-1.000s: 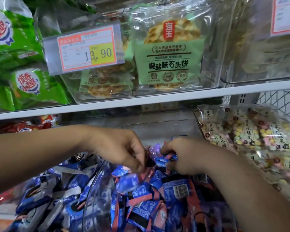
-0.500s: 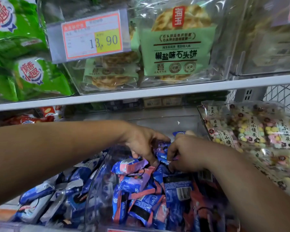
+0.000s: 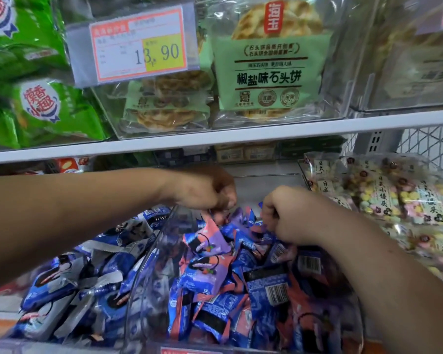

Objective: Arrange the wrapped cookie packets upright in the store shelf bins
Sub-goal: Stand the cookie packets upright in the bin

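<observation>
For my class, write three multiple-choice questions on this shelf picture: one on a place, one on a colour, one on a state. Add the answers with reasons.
1. Where do the pastel snack bags lie, relative to the cookie packets? A. on top B. right C. left
2. What colour backs the price on the price tag? A. blue B. green C. yellow
3. How are the left hand and right hand? A. fingers curled on packets B. flat, open C. out of view
Answers: 1 B, they lie at the right; 2 C, 13.90 sits on yellow; 3 A, both grip wrappers.
</observation>
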Demonstrator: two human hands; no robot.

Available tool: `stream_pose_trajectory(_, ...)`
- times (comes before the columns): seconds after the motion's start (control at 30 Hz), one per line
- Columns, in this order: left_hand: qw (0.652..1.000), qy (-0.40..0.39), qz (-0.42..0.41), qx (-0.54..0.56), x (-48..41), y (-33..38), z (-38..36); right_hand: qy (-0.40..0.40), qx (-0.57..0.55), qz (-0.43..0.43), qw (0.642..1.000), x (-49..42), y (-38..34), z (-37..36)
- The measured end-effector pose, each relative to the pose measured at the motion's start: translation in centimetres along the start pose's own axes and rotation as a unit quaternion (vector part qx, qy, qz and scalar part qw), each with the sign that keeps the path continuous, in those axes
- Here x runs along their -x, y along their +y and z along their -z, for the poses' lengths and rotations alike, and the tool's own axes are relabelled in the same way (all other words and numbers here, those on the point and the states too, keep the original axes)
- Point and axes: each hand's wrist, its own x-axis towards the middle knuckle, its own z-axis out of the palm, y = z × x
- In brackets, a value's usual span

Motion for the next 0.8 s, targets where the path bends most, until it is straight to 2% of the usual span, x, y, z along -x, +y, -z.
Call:
stream_pose_trajectory(0.07,0.999,-0.035,-0.011,0.017,0.2,-0.1,0.0,0.020,-0.015,-0.006,1.000,-0.2,0.5,0.8)
stream_pose_trajectory(0.17,0.985,-0.167,0.003,0.037,0.9,0.4,-1.2,0.025,-0.010,0.012,1.000,-0.4,1.1,1.3)
stream_pose_trajectory(0.23,0.972,-0.230,0.014,-0.040,1.4,1.4,-1.5,0.031,-0.019,0.029,0.999,-0.3,1.5,1.1)
stream_pose_trajectory(0.33,0.959,-0.255,0.045,-0.113,2.1,2.9,-1.4,0.034,-0.056,0.044,0.997,-0.2,2.3,0.6)
stream_pose_trajectory(0.4,0.954,-0.254,0.051,-0.151,2.4,3.5,-2.0,0.024,-0.060,0.048,0.997,0.0,2.6,0.5)
stream_pose_trajectory(0.5,0.968,-0.186,0.016,-0.168,2.5,2.8,-3.7,0.005,-0.041,0.066,0.997,-0.1,2.5,0.3)
stream_pose_trajectory(0.67,0.993,-0.092,-0.020,-0.074,2.9,0.6,-3.0,0.012,-0.048,0.081,0.996,0.1,1.8,0.2)
stream_pose_trajectory(0.8,0.998,-0.056,-0.024,0.004,3.6,-0.8,-1.4,0.000,-0.070,0.073,0.995,0.5,1.6,0.6)
